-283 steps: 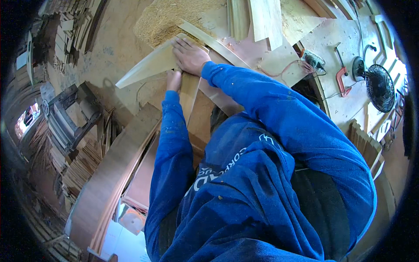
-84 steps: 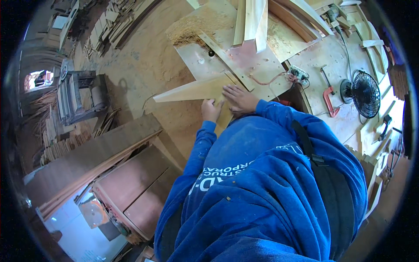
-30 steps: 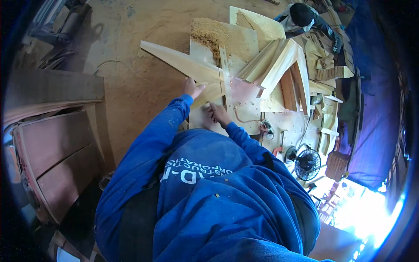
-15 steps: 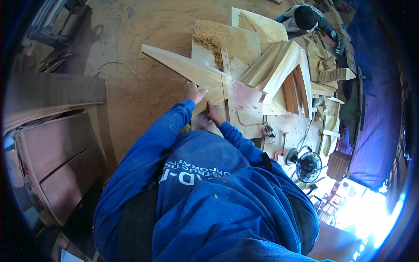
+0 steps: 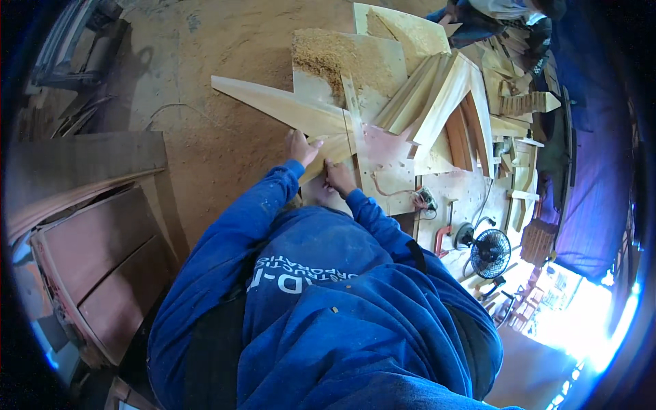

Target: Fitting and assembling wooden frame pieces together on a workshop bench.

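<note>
My left hand (image 5: 301, 148) grips the left edge of a pale angled wooden board (image 5: 331, 152), thumb lying on its top face. Closed on the near edge of the same board is my right hand (image 5: 339, 178), its fingertips partly hidden. Beyond my hands the board meets a long tapered wooden arm (image 5: 273, 104) that points to the far left, with a thin dark seam between them. A narrow straight wooden strip (image 5: 352, 113) runs along the right side of the joint. All of it rests on a work table (image 5: 386, 149).
Sawdust (image 5: 321, 55) is heaped at the table's far end. Several angled wooden pieces (image 5: 444, 102) stack to the right. A corded power tool (image 5: 425, 199), a red clamp (image 5: 444, 236) and a black fan (image 5: 490, 253) sit nearer. Another person (image 5: 488, 14) bends at the far right.
The view has shifted slightly. The other person has moved toward the upper edge. My hands keep their hold, and the board has barely moved.
</note>
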Demonstrator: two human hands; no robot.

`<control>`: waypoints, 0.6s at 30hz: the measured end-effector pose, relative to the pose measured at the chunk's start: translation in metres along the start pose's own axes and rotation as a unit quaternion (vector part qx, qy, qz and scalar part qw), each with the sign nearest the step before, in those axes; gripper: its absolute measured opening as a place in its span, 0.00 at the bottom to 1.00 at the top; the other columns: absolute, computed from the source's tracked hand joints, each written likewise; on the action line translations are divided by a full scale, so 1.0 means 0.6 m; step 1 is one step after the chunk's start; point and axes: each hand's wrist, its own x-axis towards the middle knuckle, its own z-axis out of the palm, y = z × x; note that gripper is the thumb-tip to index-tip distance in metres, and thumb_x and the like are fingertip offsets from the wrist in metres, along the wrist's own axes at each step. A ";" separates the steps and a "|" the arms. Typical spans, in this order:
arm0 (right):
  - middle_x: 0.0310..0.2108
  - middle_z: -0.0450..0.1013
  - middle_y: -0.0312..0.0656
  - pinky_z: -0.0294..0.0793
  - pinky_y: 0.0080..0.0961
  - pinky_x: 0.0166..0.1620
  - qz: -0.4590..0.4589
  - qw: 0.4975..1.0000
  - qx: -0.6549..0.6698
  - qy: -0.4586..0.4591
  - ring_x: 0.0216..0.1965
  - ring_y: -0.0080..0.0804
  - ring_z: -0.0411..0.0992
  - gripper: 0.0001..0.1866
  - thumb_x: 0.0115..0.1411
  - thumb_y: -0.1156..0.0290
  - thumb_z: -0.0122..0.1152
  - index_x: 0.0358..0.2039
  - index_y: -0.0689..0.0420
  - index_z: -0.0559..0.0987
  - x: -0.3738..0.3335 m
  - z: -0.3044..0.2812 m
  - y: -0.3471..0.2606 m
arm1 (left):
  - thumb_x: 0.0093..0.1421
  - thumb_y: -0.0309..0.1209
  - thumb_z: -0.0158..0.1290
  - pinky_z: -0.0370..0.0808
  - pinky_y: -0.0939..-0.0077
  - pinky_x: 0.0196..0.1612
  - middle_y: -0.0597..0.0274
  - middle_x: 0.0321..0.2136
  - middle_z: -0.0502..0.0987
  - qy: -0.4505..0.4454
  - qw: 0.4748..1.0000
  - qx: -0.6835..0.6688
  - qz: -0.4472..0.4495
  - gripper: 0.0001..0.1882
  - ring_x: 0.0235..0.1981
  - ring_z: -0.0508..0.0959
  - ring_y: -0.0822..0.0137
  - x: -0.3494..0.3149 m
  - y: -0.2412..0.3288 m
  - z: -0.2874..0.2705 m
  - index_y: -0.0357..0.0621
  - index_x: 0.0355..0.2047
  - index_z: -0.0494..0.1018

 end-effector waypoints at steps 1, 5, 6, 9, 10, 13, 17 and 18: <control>0.14 0.70 0.45 0.74 0.28 0.16 0.001 1.000 -0.007 0.002 0.13 0.35 0.73 0.32 0.69 0.47 0.43 0.22 0.65 0.73 0.004 -0.002 0.003 | 0.48 0.47 0.65 0.59 0.54 0.62 0.35 0.52 0.68 -0.004 1.000 0.002 0.002 0.37 0.58 0.64 0.42 0.002 0.004 -0.002 0.30 0.49 0.67; 0.14 0.70 0.45 0.74 0.28 0.16 -0.019 1.000 -0.011 0.008 0.13 0.35 0.74 0.32 0.69 0.48 0.42 0.23 0.66 0.73 0.015 -0.002 0.002 | 0.49 0.48 0.64 0.59 0.54 0.62 0.35 0.53 0.68 -0.046 0.999 -0.013 -0.005 0.37 0.58 0.64 0.42 0.014 0.015 -0.017 0.29 0.48 0.68; 0.14 0.70 0.45 0.74 0.28 0.16 -0.005 1.000 -0.022 0.009 0.14 0.35 0.74 0.32 0.69 0.48 0.42 0.23 0.66 0.73 0.016 -0.002 -0.001 | 0.49 0.48 0.64 0.60 0.55 0.62 0.35 0.53 0.68 -0.055 0.998 -0.004 -0.008 0.37 0.58 0.64 0.42 0.016 0.017 -0.020 0.30 0.48 0.68; 0.16 0.72 0.49 0.76 0.33 0.20 -0.024 0.998 -0.053 0.034 0.16 0.39 0.76 0.33 0.69 0.48 0.42 0.25 0.68 0.76 0.047 -0.002 0.019 | 0.50 0.47 0.63 0.55 0.53 0.66 0.30 0.56 0.64 -0.065 0.998 -0.017 0.001 0.39 0.61 0.60 0.38 0.022 0.028 -0.030 0.25 0.50 0.65; 0.17 0.75 0.53 0.77 0.38 0.24 -0.054 0.994 -0.076 0.054 0.18 0.43 0.77 0.34 0.68 0.49 0.43 0.26 0.71 0.78 0.047 0.002 0.015 | 0.50 0.47 0.63 0.55 0.53 0.66 0.30 0.56 0.64 -0.066 0.998 -0.016 -0.002 0.39 0.61 0.60 0.38 0.023 0.027 -0.034 0.25 0.50 0.65; 0.19 0.76 0.55 0.77 0.40 0.26 0.004 0.999 -0.039 -0.004 0.20 0.44 0.78 0.34 0.68 0.48 0.42 0.27 0.71 0.78 0.041 0.002 -0.003 | 0.51 0.48 0.62 0.54 0.54 0.66 0.32 0.57 0.64 -0.082 0.996 -0.027 -0.019 0.40 0.62 0.59 0.39 0.028 0.022 -0.043 0.24 0.52 0.64; 0.19 0.75 0.55 0.76 0.39 0.26 -0.031 0.996 -0.075 0.041 0.20 0.43 0.78 0.34 0.68 0.48 0.42 0.25 0.70 0.78 0.071 0.001 0.015 | 0.51 0.48 0.61 0.53 0.55 0.67 0.32 0.57 0.65 -0.081 0.996 -0.034 -0.011 0.41 0.64 0.58 0.39 0.040 0.032 -0.040 0.24 0.53 0.64; 0.18 0.75 0.54 0.76 0.37 0.24 -0.021 0.998 -0.056 0.025 0.19 0.42 0.77 0.35 0.68 0.47 0.42 0.25 0.70 0.78 0.065 -0.001 0.008 | 0.51 0.49 0.61 0.53 0.55 0.67 0.32 0.57 0.65 -0.077 0.996 -0.044 -0.014 0.41 0.64 0.58 0.39 0.043 0.024 -0.038 0.25 0.53 0.64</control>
